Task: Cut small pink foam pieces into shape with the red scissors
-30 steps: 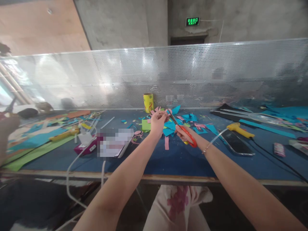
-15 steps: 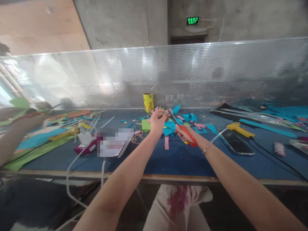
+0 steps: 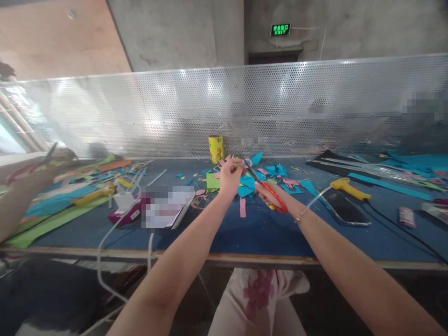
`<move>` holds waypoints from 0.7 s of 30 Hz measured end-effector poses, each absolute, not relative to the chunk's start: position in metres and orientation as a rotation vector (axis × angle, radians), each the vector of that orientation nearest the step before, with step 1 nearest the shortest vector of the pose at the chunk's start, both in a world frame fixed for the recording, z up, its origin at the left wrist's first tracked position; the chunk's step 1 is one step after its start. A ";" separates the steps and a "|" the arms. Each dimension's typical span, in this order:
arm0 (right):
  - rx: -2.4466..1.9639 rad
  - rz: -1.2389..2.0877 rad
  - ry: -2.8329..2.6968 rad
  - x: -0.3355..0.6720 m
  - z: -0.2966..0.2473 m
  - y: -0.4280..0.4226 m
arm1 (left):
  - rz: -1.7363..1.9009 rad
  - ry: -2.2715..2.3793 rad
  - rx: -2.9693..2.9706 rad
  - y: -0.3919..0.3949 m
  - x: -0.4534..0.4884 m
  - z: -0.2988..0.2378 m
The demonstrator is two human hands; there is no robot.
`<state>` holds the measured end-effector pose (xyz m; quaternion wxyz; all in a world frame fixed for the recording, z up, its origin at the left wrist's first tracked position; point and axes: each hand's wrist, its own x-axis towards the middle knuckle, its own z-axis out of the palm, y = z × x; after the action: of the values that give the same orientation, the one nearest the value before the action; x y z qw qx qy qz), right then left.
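My right hand (image 3: 268, 192) is closed on scissors (image 3: 281, 203) with red handles, their dark blades pointing up and left toward my other hand. With fingers pinched, my left hand (image 3: 231, 175) holds a small pink paper piece (image 3: 248, 162) at the blade tips. Whether the blades are cutting into it is too small to tell. Under and around both hands lie blue paper scraps (image 3: 247, 189), a light green paper piece (image 3: 212, 182) and a pink paper strip (image 3: 242, 208).
Left stand a purple power strip (image 3: 128, 212) and a phone-like device (image 3: 171, 210), partly blurred out. A yellow glue gun (image 3: 353, 189) lies by a dark phone (image 3: 345, 207) at right. Behind are a yellow roll (image 3: 216, 149) and a perforated metal screen (image 3: 182, 112). A co-worker's arm (image 3: 31, 186) reaches in at far left.
My hands and the scissors have barely moved. At far left, the co-worker's arm has shifted, the green paper there is out of sight, and scissors with reddish handles now show raised.
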<state>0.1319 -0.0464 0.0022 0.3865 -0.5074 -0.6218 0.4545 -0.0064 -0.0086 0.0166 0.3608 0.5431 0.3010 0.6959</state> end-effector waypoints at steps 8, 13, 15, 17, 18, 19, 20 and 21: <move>-1.311 1.114 -1.613 0.134 -0.004 -0.040 | 1.794 0.741 1.411 -0.006 -0.006 0.014; -1.315 1.216 -1.553 0.133 -0.003 -0.039 | 1.820 0.774 1.363 -0.005 -0.004 0.014; -1.317 1.234 -1.527 0.132 -0.003 -0.039 | 1.844 0.769 1.341 -0.004 -0.005 0.013; -1.306 1.217 -1.513 0.133 -0.003 -0.038 | 1.849 0.772 1.330 -0.002 -0.006 0.013; -1.294 1.201 -1.517 0.134 -0.004 -0.037 | 1.845 0.778 1.326 -0.002 -0.006 0.013; -1.276 1.176 -1.526 0.135 -0.005 -0.036 | 1.836 0.782 1.324 -0.001 -0.007 0.013; -1.265 1.141 -1.535 0.136 -0.005 -0.035 | 1.825 0.784 1.322 -0.001 -0.007 0.012; -1.259 1.097 -1.538 0.137 -0.006 -0.033 | 1.810 0.783 1.321 -0.001 -0.006 0.012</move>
<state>0.1366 -0.0330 -0.0058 0.4220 -0.5028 -0.6141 0.4382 -0.0064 -0.0011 0.0117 0.3744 0.5161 0.3058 0.7070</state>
